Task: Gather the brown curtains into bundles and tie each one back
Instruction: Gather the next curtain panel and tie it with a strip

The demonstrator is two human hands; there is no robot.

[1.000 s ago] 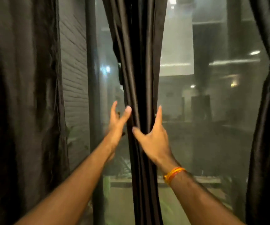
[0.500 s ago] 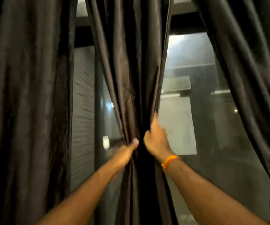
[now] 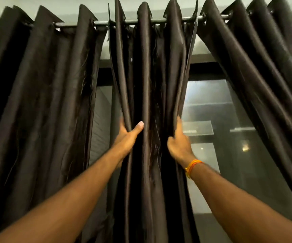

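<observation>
Window glass [image 3: 210, 102] at the back, dark outside, interior lights reflected in it. Curtain rod [image 3: 158, 21] runs across the top with three brown eyelet panels on it: left curtain [image 3: 45, 102] hanging loose, middle curtain [image 3: 147, 76], right curtain [image 3: 257, 67] swept off towards the lower right.

Hands are apart and both clamped on the middle curtain. Left hand [image 3: 126, 137] has its fingers behind the panel's left edge and its thumb [image 3: 138, 126] across a front fold. Right hand [image 3: 177, 142] is wrapped round the right edge; there is an orange thread band [image 3: 191, 166] on that wrist.

Delta:
- 1 s ago: fingers spread, barely touching a narrow hanging bundle.
- 0.5 s ago: both hands squeezed together on it, nearly touching.
- Now: hands have split to opposite edges, with several pleats between them, and the view has tilted up to the rod.

My read: the squeeze was released rather than secured. This looks like re-dressing the pleats from higher up before cinching again, so the gather on this panel is in progress and tying has not started. No tie-back is in view. The left curtain looks untouched. The right one's sweep suggests it is already tied, but its tie point is out of frame, so that is unconfirmed.

Text and brands: none readable. No labels or tags show on the fabric, rod or band.
</observation>
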